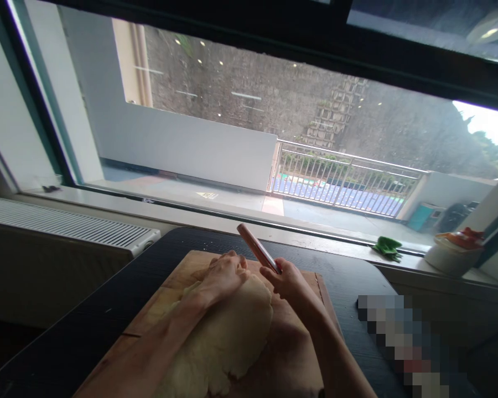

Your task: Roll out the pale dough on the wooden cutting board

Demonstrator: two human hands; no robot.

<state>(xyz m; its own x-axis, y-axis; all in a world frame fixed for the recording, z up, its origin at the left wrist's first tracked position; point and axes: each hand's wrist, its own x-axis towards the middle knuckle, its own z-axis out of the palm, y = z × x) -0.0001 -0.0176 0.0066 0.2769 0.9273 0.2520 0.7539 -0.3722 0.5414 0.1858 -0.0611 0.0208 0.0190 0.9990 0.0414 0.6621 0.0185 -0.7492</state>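
A wide, flattened sheet of pale dough [240,331] with a ragged edge lies on a wooden board [302,354]. My left hand [226,273] reaches over the dough to its far edge, fingers curled closed there; my forearm covers part of the sheet. In my right hand [288,276] is a slim wooden rolling pin [257,247], gripped at its near end. The pin tilts up and to the left, raised above the far right part of the board, apart from the dough.
The board rests on a dark table [182,239] by a window sill. White radiator [74,221] at left. On the sill at right are a green cloth-like item [385,247] and a pale container with something orange on top [456,251]. A pixelated patch hides the table's right side.
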